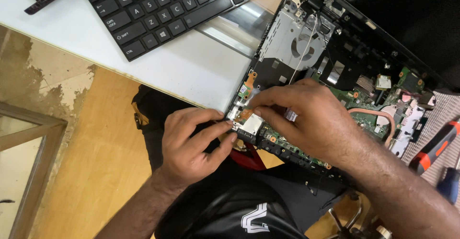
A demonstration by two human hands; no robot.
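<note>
An opened laptop base (287,33) lies on the white table, its green circuit board (369,114), fan (306,47) and copper heat pipe (383,114) exposed. My left hand (191,143) grips the near left corner of the base, thumb and forefinger pinching its edge beside a small metal port (251,123). My right hand (306,119) rests on the board, its fingertips pressing a small orange board piece (244,113) at that same corner. A thin white wire (306,42) runs down across the fan toward my right hand.
A detached black keyboard (163,9) lies at the top left of the white table (191,66). A red-and-black handled tool (433,148) and a blue tool (450,184) lie on a grey mat at the right. Below are dark clothing and a chair base.
</note>
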